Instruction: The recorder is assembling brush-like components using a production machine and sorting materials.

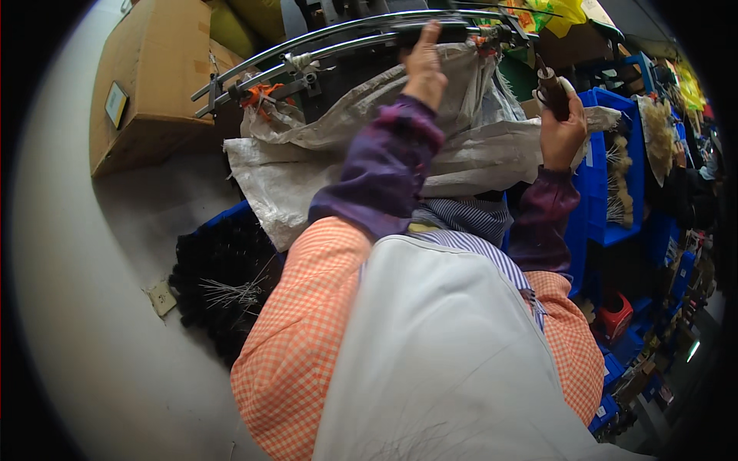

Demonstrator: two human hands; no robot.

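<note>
Left hand (425,65) gripping the metal rail (338,34) above the woven sack (346,154), right hand (560,131) clasping a brown-handled brush (552,91) beside the blue bin (607,154); likely hazard: bristles snagging the sack.

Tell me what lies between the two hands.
Between the left hand on the metal rail and the right hand holding a brown handle, the head view shows only the grey woven sack.
</note>
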